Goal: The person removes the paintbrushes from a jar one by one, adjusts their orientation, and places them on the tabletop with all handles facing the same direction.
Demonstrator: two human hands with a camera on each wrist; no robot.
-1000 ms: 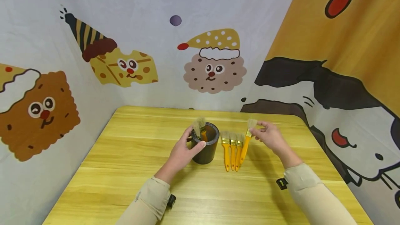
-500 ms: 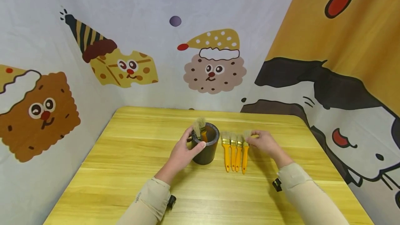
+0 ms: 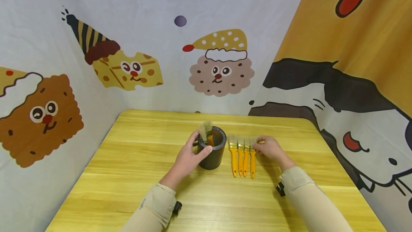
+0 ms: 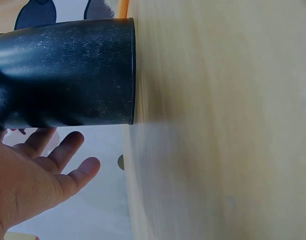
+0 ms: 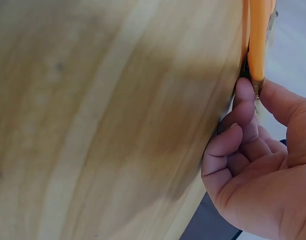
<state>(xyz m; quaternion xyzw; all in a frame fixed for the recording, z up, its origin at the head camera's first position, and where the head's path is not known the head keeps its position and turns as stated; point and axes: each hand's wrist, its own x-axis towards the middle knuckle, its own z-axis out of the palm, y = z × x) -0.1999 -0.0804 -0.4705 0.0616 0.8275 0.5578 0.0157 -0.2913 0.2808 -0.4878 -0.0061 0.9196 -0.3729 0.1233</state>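
Note:
A black cylindrical cup (image 3: 210,159) stands on the table, with bristle ends of paintbrushes (image 3: 206,129) showing above its rim. My left hand (image 3: 186,157) holds the cup from the left, thumb at the front near the rim. In the left wrist view, several fingers (image 4: 68,150) are spread beside the cup's wall. Right of the cup lie several paintbrushes with orange handles in a row, bristles pointing away from me. At the right end of that row, my right hand (image 3: 271,149) pinches a paintbrush (image 5: 259,40) near its metal band, its handle lying toward me.
The wooden table (image 3: 128,196) has its back edge just beyond the cup. A printed cloth backdrop (image 3: 151,35) with cartoon figures hangs behind the table and along both sides.
My right hand has brought its paintbrush down and left, from tilted beside the row to straight alongside the other brushes. The left hand and the cup have stayed in place.

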